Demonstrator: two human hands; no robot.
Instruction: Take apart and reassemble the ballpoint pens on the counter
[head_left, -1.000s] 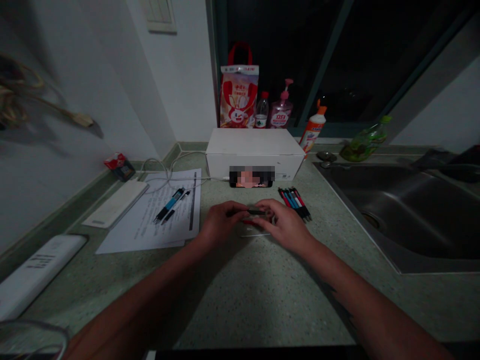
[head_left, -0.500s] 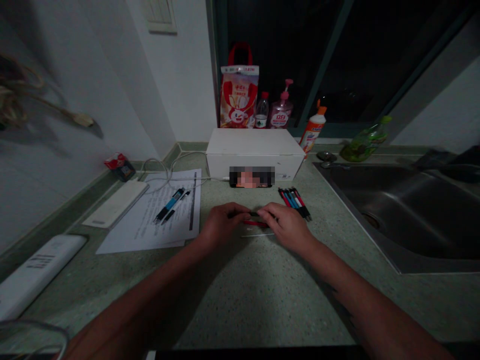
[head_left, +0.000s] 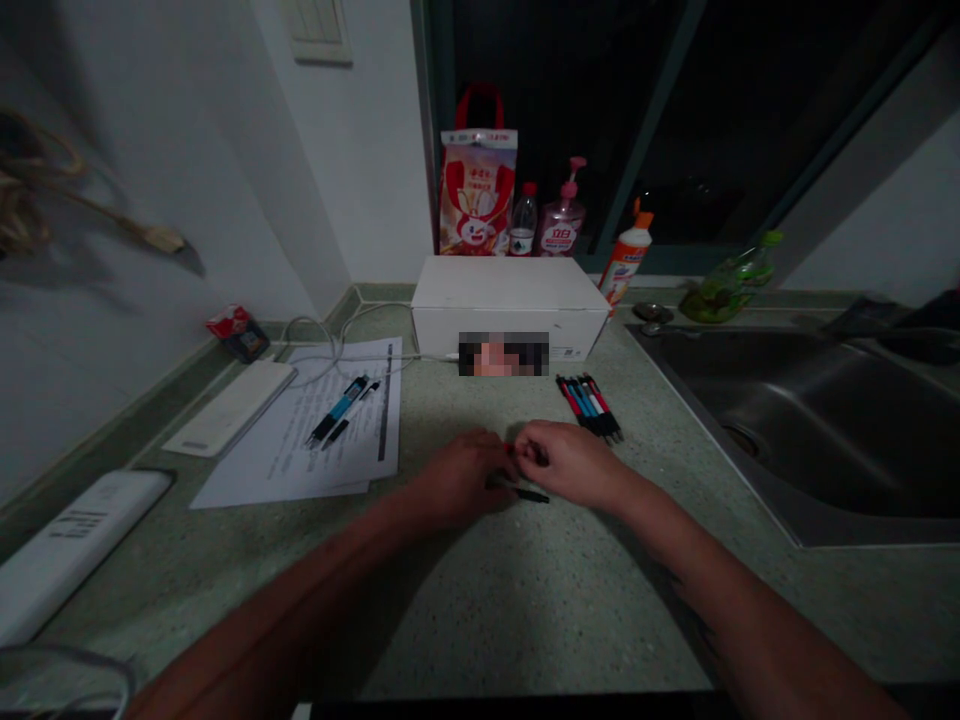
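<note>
Seemingly midway on the speckled counter [head_left: 465, 620]: L hand [head_left: 466, 478], fingers bent down at a black pc [head_left: 533, 495], grip unclear; R hand [head_left: 566, 462], fingers curled, can't tell if holding; whole-looking pens [head_left: 589, 407] rowed at R, presumably done; black pc and half-hidden red pc [head_left: 511, 447] between hands, presumably left. Vs. 0.5 s ago, hands no longer pinch together; black pc now lies on near side

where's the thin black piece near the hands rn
In the head view, the thin black piece is just right of centre, at the fingers of the left hand, below and left of the right hand.
</note>
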